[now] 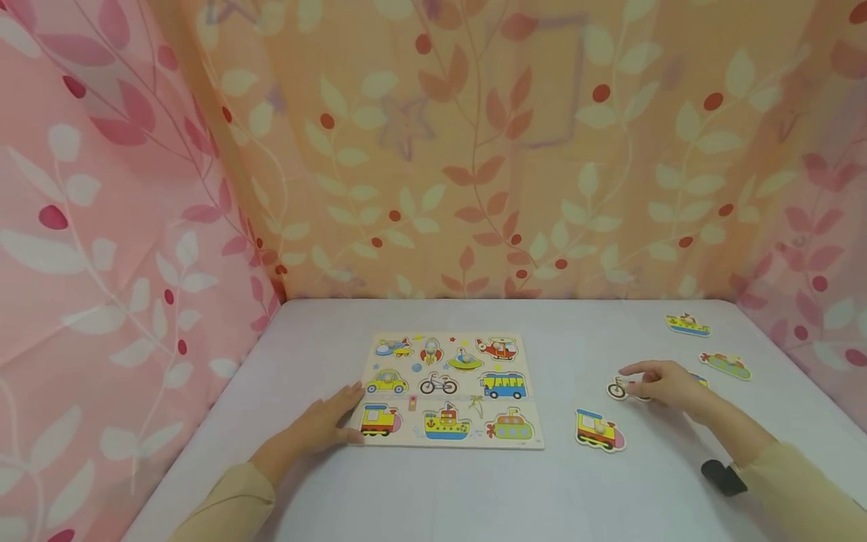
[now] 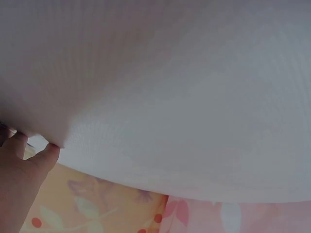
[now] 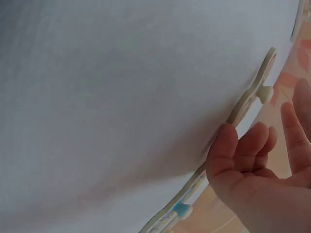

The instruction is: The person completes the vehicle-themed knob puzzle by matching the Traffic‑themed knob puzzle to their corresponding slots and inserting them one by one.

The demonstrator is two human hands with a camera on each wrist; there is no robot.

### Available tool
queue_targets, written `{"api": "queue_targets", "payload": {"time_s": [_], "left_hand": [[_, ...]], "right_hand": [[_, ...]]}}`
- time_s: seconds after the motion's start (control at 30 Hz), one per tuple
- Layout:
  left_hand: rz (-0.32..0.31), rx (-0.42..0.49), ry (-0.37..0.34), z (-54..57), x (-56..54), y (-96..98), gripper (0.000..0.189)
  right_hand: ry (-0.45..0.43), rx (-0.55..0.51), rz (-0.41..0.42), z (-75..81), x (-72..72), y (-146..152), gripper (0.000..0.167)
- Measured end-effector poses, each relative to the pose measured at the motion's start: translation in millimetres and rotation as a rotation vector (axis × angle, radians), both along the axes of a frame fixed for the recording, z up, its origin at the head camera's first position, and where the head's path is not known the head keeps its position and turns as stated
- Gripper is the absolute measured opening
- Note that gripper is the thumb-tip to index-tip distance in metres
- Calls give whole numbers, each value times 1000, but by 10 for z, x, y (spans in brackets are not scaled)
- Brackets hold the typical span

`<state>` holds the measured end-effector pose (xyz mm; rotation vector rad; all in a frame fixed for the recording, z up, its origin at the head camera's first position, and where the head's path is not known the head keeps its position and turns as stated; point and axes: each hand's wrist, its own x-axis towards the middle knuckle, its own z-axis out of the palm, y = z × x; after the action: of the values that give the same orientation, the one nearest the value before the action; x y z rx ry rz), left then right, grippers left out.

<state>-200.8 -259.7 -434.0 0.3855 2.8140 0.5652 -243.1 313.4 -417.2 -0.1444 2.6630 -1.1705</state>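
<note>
A wooden peg puzzle board (image 1: 467, 440) with vehicle pictures lies flat on the table. My left hand (image 1: 327, 421) rests at its left edge, fingers relaxed along the rim; in the left wrist view the fingertips (image 2: 52, 147) meet that edge. Over on the right, my right hand (image 1: 667, 385) is above a bicycle piece (image 1: 616, 388), covering part of it. In the right wrist view, the thumb (image 3: 224, 143) is right at this piece's edge, while its white knob (image 3: 265, 94) stands free of the fingers. A bus piece (image 3: 170, 213) lies close by, mostly hidden by the hand in the head view.
A train piece (image 1: 600, 432) lies between board and right hand. Farther right are a submarine piece (image 1: 726, 366) and a ship piece (image 1: 688, 325). A black object (image 1: 723, 477) is by the right sleeve. Patterned curtains (image 1: 474, 150) enclose the table.
</note>
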Motion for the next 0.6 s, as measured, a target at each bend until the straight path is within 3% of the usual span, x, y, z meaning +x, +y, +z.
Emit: {"api": "queue_targets", "payload": {"time_s": [0.6], "left_hand": [[-19, 5, 4, 9, -2, -10, 92]], "right_hand": [[-92, -42, -50, -85, -110, 46, 42]]}}
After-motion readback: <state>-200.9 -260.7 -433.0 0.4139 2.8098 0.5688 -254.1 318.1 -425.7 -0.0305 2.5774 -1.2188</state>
